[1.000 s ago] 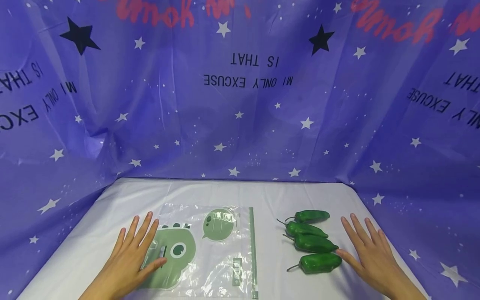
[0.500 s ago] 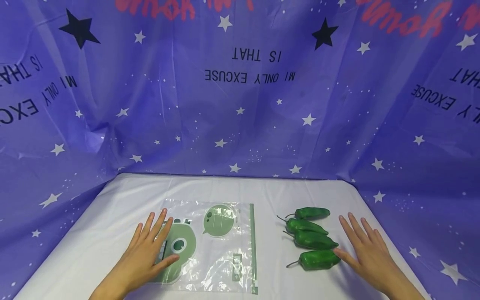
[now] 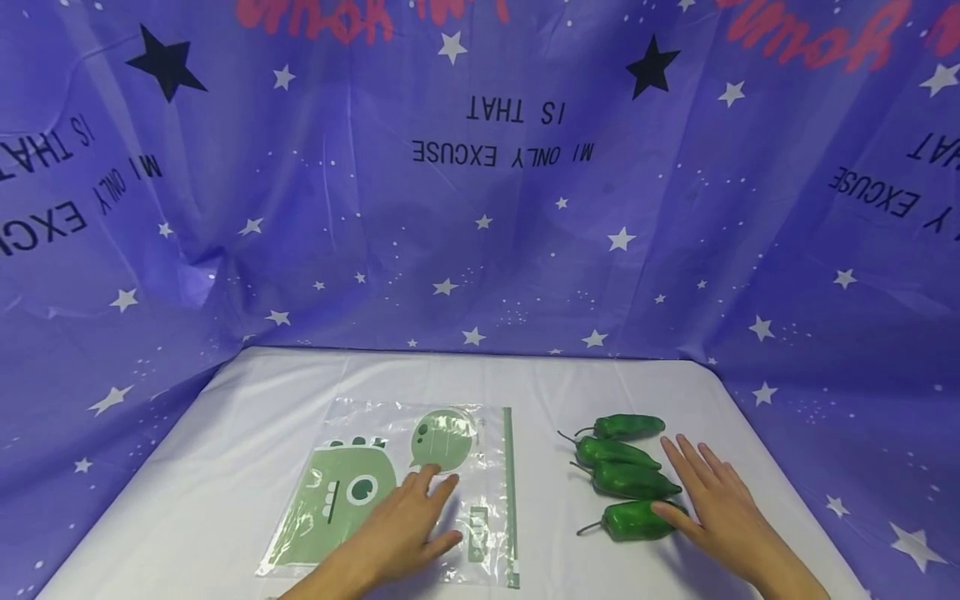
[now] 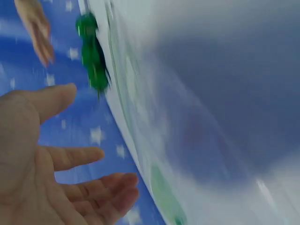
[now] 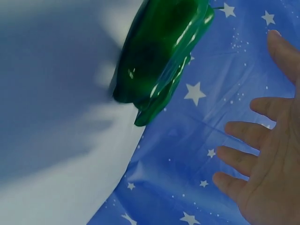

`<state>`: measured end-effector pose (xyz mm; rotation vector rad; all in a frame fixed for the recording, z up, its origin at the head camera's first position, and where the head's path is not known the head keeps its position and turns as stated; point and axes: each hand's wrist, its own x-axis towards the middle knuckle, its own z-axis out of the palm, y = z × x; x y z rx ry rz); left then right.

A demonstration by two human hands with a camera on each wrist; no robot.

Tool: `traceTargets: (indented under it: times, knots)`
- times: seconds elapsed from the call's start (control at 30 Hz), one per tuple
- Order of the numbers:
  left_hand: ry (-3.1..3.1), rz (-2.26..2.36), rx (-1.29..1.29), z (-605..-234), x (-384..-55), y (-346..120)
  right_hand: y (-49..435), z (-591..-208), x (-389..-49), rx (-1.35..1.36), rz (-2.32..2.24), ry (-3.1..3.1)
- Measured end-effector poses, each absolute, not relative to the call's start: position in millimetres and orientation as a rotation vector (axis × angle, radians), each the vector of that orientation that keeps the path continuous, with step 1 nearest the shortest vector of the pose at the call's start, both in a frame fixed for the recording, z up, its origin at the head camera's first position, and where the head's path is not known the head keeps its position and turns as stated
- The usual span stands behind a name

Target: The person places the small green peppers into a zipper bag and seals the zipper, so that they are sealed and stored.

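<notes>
A clear plastic zip bag (image 3: 491, 467) with a green dinosaur print lies flat on the white cloth. Above its middle hovers my left hand (image 3: 401, 521), its fingers spread and loosely bent, holding nothing; the left wrist view (image 4: 70, 178) shows its bare palm. Several green peppers (image 3: 636, 479) with thin stems lie in a column right of the bag, stems to the left. Close by their right side is my right hand (image 3: 720, 517), fingers extended, its thumb overlapping the nearest pepper (image 3: 630, 521) in the head view. In the right wrist view a gap separates hand and peppers (image 5: 161, 51).
A white cloth (image 3: 300, 375) covers the table. Purple fabric (image 3: 480, 275) with stars and lettering hangs behind and along both sides. The bag's green zip strip (image 3: 512, 492) faces the peppers.
My left hand has moved right, from the bag's left side to over its middle, uncovering the dinosaur print. The right hand has shifted slightly left toward the peppers.
</notes>
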<state>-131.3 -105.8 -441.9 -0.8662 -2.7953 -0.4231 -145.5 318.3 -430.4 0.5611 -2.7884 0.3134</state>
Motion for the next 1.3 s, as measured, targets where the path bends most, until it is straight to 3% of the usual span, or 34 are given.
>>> traceTargets:
  times: [0.23, 0.47, 0.9, 1.3]
  knots:
    - [-2.854, -0.474, -0.987, -451.2, -134.3, -51.5, 303.0, -431.8, -149.4, 0.597, 0.364, -2.772]
    - [-2.882, -0.495, -0.902, -465.9, -137.0, -23.9, 283.2, -434.0, -159.8, 0.684, 0.456, -2.709]
    - [-2.864, -0.537, -0.833, -474.4, -141.2, -15.2, 245.7, -437.9, -173.6, 0.701, 0.71, -2.729]
    - [-2.885, -0.738, -0.929, -473.1, -146.3, -21.3, 226.3, -452.0, -189.2, 0.694, 1.092, -2.726]
